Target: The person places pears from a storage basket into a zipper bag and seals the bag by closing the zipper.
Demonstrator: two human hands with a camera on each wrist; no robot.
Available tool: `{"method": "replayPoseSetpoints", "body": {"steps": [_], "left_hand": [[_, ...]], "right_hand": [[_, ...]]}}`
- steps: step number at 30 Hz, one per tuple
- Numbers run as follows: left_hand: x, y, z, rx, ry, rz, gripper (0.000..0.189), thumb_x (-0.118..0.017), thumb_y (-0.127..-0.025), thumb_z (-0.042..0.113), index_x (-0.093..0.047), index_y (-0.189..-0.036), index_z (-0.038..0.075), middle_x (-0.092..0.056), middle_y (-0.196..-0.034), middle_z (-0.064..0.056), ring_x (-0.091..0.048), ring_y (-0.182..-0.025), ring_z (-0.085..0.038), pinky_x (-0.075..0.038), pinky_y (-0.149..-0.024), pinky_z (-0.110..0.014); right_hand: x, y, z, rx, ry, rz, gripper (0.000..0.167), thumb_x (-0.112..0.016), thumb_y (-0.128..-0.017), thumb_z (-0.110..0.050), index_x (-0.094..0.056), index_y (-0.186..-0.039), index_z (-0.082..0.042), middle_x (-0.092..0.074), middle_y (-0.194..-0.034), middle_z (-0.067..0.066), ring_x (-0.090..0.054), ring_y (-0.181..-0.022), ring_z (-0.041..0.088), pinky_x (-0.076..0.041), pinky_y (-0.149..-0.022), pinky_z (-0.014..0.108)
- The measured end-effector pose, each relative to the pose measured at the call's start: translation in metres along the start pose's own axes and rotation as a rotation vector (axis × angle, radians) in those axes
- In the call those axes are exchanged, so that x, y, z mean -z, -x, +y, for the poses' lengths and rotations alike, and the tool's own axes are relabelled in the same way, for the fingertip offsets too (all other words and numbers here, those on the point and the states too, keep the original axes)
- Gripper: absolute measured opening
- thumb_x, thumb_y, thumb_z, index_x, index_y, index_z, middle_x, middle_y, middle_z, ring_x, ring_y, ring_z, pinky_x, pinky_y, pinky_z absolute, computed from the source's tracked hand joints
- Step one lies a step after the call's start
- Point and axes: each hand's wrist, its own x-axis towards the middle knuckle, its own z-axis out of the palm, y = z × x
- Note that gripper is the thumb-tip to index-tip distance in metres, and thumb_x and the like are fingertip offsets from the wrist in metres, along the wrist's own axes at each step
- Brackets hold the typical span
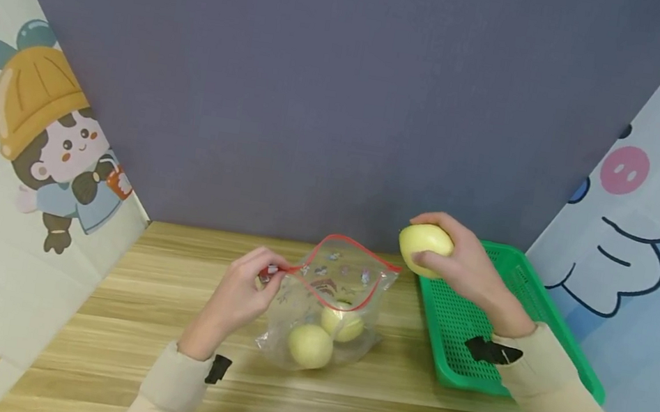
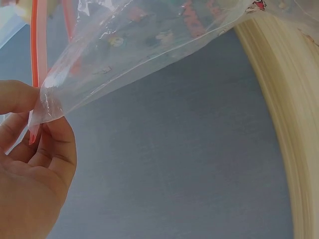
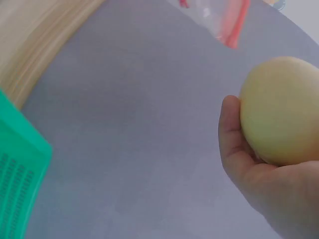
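1. While your left hand (image 1: pixel 239 285) pinches the left corner of the clear bag (image 1: pixel 298 314) between thumb and curled fingers, the mouth gapes open; hold that pinch firmly, since no hand supports the right end of the red zip strip (image 1: pixel 335 236).
2. Your right hand (image 1: pixel 467 264) grips a pale yellow fruit (image 1: pixel 426 241), thumb on the near side, fingers around the far side. The fruit is in the air, just beyond the right end of the bag's mouth and apart from the plastic in the right wrist view.
3. Two similar pieces, a nearer one (image 1: pixel 310 345) and a farther one (image 1: pixel 342 322), lie low in the bag on the wooden tabletop (image 1: pixel 169 268); you cannot tell whether they touch.
4. The step in hand seems to be guiding the held fruit into the opening. Aim for the middle, as the loose right corner could fold inward and snag.
5. Lower it past the strip before you loosen your fingers, so it settles gently.
6. Mind your right forearm, which hangs over the green basket (image 1: pixel 445 377); lift clear of its rim.
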Motion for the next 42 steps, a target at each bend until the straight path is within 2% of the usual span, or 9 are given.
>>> {"method": "replayPoseSetpoints", "body": {"steps": [7,16,29,42], "left_hand": [[0.000,0.001,-0.001,-0.003,0.005,0.002,0.022,-0.070,-0.084,-0.014,-0.071,-0.097,0.004,-0.067,-0.091,-0.001,-0.058,-0.075,-0.011,-0.054,-0.061,-0.032],[-0.001,0.000,0.000,-0.010,0.004,0.008,0.021,-0.071,-0.083,-0.013,-0.071,-0.096,0.004,-0.066,-0.089,0.000,-0.057,-0.074,-0.010,-0.054,-0.059,-0.034],[-0.001,-0.001,0.000,0.006,-0.010,-0.007,0.021,-0.071,-0.084,-0.013,-0.071,-0.097,0.004,-0.066,-0.091,0.000,-0.057,-0.075,-0.010,-0.053,-0.060,-0.030],[-0.003,-0.001,-0.001,-0.003,-0.008,-0.002,0.022,-0.071,-0.084,-0.014,-0.071,-0.097,0.004,-0.066,-0.091,-0.001,-0.057,-0.074,-0.010,-0.053,-0.059,-0.029]], "right_hand": [[-0.009,-0.005,-0.014,0.033,-0.041,0.025,0.048,-0.070,-0.083,-0.014,-0.061,-0.130,-0.016,-0.060,-0.127,0.007,-0.056,-0.089,0.032,-0.050,-0.068,0.043],[-0.027,-0.005,-0.020,0.137,-0.024,0.052,0.050,-0.072,-0.079,-0.012,-0.063,-0.128,-0.015,-0.060,-0.125,0.005,-0.057,-0.089,0.028,-0.052,-0.068,0.043],[-0.050,-0.007,-0.024,0.237,-0.022,0.014,0.052,-0.075,-0.078,-0.014,-0.063,-0.129,-0.017,-0.056,-0.127,0.004,-0.058,-0.094,0.025,-0.054,-0.070,0.043],[-0.070,-0.005,-0.021,0.319,0.058,0.001,0.053,-0.073,-0.078,-0.017,-0.061,-0.129,-0.014,-0.054,-0.129,0.007,-0.061,-0.095,0.023,-0.055,-0.071,0.039]]}}
